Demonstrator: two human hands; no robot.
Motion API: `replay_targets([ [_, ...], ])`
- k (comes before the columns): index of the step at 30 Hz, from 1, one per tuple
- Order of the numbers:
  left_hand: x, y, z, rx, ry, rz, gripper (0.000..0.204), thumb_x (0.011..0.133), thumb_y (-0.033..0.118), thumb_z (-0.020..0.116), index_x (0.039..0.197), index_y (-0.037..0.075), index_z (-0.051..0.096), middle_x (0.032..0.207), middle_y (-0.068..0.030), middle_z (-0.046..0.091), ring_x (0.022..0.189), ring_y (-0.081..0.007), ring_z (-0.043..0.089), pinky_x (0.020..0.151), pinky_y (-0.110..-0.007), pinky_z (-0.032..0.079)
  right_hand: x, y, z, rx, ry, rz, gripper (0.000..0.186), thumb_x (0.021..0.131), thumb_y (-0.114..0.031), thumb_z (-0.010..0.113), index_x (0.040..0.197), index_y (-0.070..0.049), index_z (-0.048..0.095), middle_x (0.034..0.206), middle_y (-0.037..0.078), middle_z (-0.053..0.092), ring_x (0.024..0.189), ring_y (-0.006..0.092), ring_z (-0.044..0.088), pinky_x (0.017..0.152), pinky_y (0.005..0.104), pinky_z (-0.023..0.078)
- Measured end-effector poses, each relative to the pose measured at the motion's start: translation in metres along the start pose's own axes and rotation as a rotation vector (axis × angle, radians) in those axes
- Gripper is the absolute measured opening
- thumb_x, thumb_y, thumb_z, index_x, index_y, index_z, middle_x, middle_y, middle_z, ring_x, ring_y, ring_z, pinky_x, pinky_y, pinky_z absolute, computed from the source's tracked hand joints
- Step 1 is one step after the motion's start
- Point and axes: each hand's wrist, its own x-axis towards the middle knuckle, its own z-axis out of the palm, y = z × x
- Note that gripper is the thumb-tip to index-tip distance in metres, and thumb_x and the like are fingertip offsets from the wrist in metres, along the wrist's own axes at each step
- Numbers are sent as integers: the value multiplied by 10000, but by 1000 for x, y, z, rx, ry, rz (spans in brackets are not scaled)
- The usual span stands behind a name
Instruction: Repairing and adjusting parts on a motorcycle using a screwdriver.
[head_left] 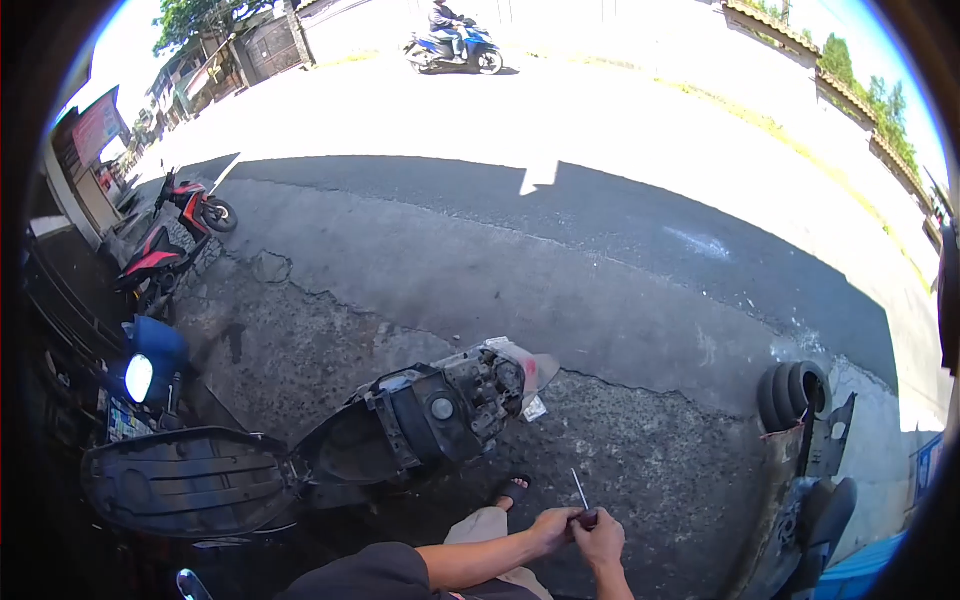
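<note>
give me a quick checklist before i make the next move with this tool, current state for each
1. Tool secured: ok, left hand and right hand meet at the lower end of the slim tool.
2. Shaft clear of the scooter: ok, it points up, touching nothing.
3. Seat out of the way: ok, underside facing up.
4. Tip shape: cannot tell, too small.
5. Protective footwear: not ok, just an open sandal.
6. Hand protection: not ok, bare.
</note>
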Motion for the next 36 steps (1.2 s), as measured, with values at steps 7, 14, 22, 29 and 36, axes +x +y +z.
replay_targets([
  [7, 110, 147, 72, -271, -391, 314, 351, 1019, 183, 405, 1167, -31, 640, 1159, -184, 685, 1125, -321, 634, 1049, -447, 453, 201, -59, -67, 277, -47, -246, 322, 804, -249, 793, 1047, -54, 711, 892, 132, 747, 840, 279, 746, 758, 382, 571],
  [14, 147, 320, 181, -452, -366, 461, 444, 1049, 225, 321, 1309, -70, 527, 1292, -239, 628, 1227, -364, 609, 1090, -472, 472, 367, -108, -162, 489, -38, -248, 264, 827, -128, 773, 1023, 20, 675, 799, 81, 679, 763, 108, 631, 731, 305, 527],
  [22, 272, 428, 245, -599, -357, 623, 532, 1039, 267, 248, 1328, -109, 491, 1320, -284, 596, 1252, -374, 594, 1118, -485, 459, 572, -135, -190, 314, -216, -445, 233, 823, -105, 760, 1014, -3, 672, 865, 108, 678, 740, 201, 659, 706, 338, 533],
  [29, 304, 484, 245, -766, -110, 935, 427, 1027, 163, 358, 1338, -88, 508, 1269, -203, 636, 1157, -270, 647, 1057, -427, 496, 680, -221, -160, -52, -542, -800, 212, 817, -174, 737, 981, -47, 693, 923, 131, 699, 818, 356, 704, 727, 428, 550],
  [36, 316, 566, 183, -964, 106, 1043, 324, 1026, 166, 435, 1196, -13, 645, 1116, -124, 697, 1053, -223, 677, 967, -372, 521, 735, -321, -62, -146, -611, -1079, 186, 856, -150, 720, 903, 26, 680, 735, 180, 674, 659, 273, 675, 655, 394, 519],
])
